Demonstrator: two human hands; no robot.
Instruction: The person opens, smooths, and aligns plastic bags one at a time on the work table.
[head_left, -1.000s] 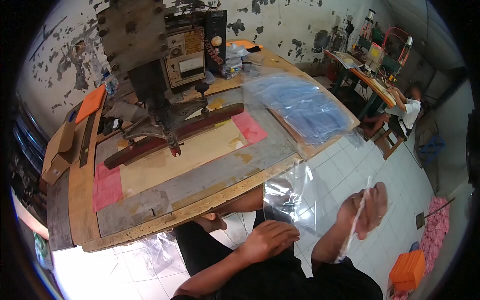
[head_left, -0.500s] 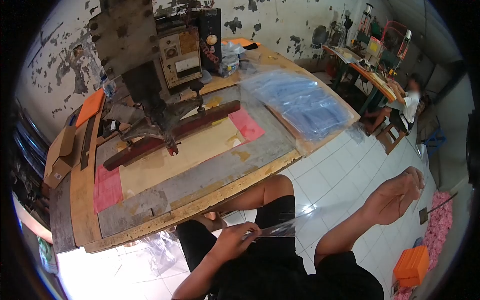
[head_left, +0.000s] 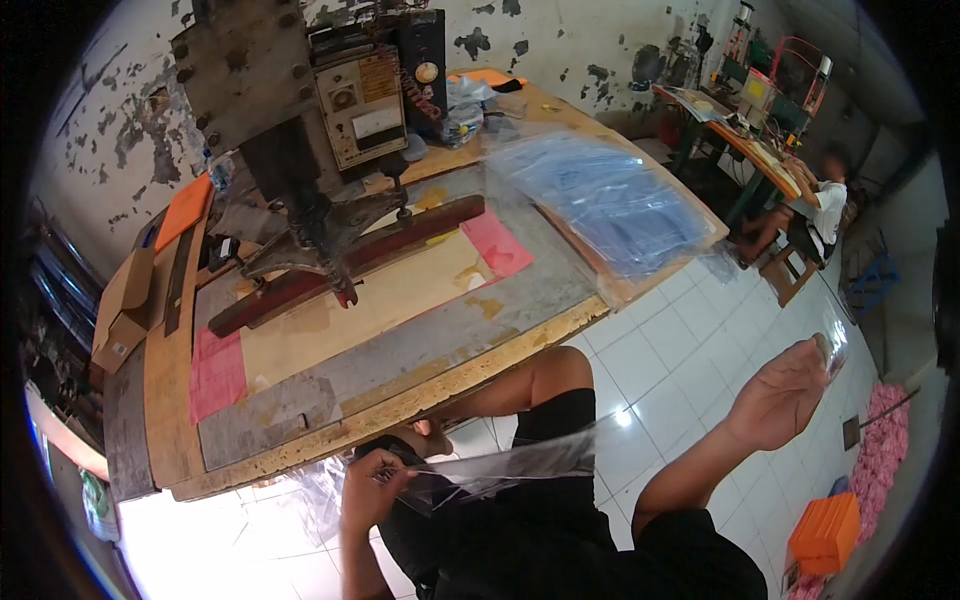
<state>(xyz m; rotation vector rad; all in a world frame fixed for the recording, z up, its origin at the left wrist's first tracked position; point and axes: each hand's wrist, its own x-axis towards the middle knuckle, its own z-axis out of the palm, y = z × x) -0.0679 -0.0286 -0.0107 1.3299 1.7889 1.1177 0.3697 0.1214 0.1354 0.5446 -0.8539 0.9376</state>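
A clear plastic sheet (head_left: pixel 520 465) stretches across my lap, over my dark shorts. My left hand (head_left: pixel 372 492) is closed in a pinch on its left end, low by the table's front edge. Out to the right, above the tiled floor, my right hand (head_left: pixel 778 400) is raised with its fingers bent together. Shiny clear plastic (head_left: pixel 836 345) shows at those fingertips. Between the shorts and the right hand the film is too transparent to trace. In front of me stands a press machine (head_left: pixel 320 225) with a long red-brown bar over a cream sheet (head_left: pixel 365 335).
Stacked bluish plastic sheets (head_left: pixel 610 205) lie on the table's right side. Pink pieces (head_left: pixel 497 245) edge the cream sheet. A cardboard box (head_left: pixel 122 310) stands at left. An orange crate (head_left: pixel 825 532) sits on the floor, right. Another person (head_left: pixel 825 205) sits at a far bench.
My left hand has moved left and slightly down, drawing the plastic sheet out across my lap. My right hand has shifted slightly left and down, and shiny plastic now shows at its fingertips.
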